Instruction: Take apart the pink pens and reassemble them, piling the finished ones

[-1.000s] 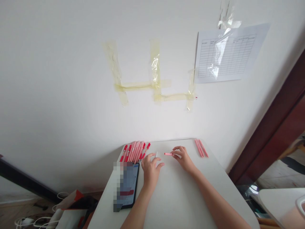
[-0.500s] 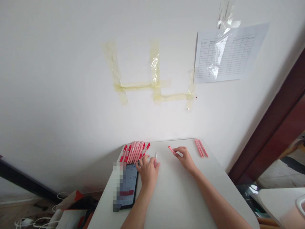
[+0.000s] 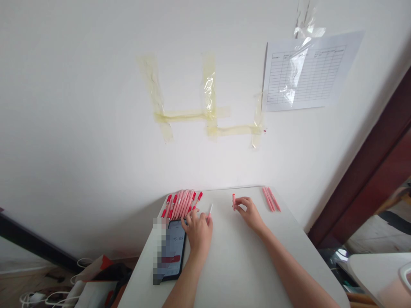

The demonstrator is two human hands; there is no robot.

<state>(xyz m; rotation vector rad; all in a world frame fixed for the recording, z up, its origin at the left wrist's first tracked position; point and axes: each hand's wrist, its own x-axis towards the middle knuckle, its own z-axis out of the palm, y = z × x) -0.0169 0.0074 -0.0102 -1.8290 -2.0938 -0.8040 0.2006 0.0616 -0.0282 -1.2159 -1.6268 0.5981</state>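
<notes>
My right hand [image 3: 251, 212] pinches a short pink pen part [image 3: 234, 201] and holds it upright over the white table [image 3: 244, 265]. My left hand [image 3: 199, 229] is curled, with a thin white refill [image 3: 210, 209] between its fingers, and its fingertips reach toward the row of pink pens with red caps [image 3: 181, 203] at the table's far left. Three pink pen barrels [image 3: 271, 199] lie at the far right, beyond my right hand.
A phone [image 3: 173, 250] with a lit screen lies at the table's left edge, just left of my left hand. The table stands against a white wall with tape strips [image 3: 208, 115] and a taped paper form [image 3: 305, 72]. Cables and bags lie on the floor at lower left.
My right hand turned the pink part from lying flat and pointing left to standing upright. My left hand slid left and back toward the row of pens, its fingers curling in.
</notes>
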